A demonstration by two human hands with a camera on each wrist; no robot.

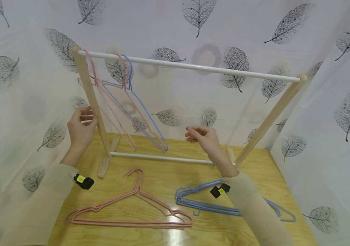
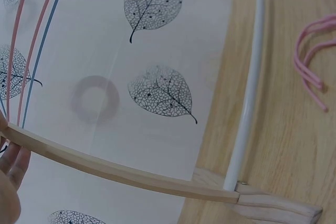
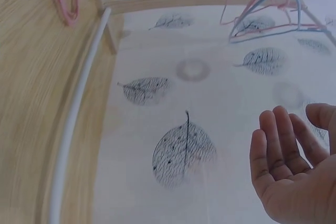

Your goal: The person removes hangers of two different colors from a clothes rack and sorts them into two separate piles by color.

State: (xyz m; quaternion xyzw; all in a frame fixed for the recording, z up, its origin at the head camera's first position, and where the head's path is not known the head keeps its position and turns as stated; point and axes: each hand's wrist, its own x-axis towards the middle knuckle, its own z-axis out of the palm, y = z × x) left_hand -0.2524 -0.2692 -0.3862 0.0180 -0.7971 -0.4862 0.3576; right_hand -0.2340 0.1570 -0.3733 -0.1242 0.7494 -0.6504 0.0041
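Observation:
A small clothes rack with wooden posts and a white rail (image 1: 190, 65) stands in front of me. My left hand (image 1: 83, 124) holds its left wooden post (image 1: 91, 90) partway up, thumb on one side and fingers on the other. From the rail's left end hang two pink hangers (image 1: 113, 112) and a blue hanger (image 1: 147, 110). My right hand (image 1: 204, 138) is in the air before the rack's lower right part, nothing in it; the right wrist view shows its palm and loosely bent fingers (image 3: 286, 145).
Pink hangers (image 1: 131, 223) lie stacked on the wooden tabletop (image 1: 119, 235) in front of the rack. Several blue hangers (image 1: 211, 207) lie to the right, partly beneath my right forearm. A low white bar (image 1: 162, 158) joins the rack's feet. Leaf-patterned sheeting surrounds the back and sides.

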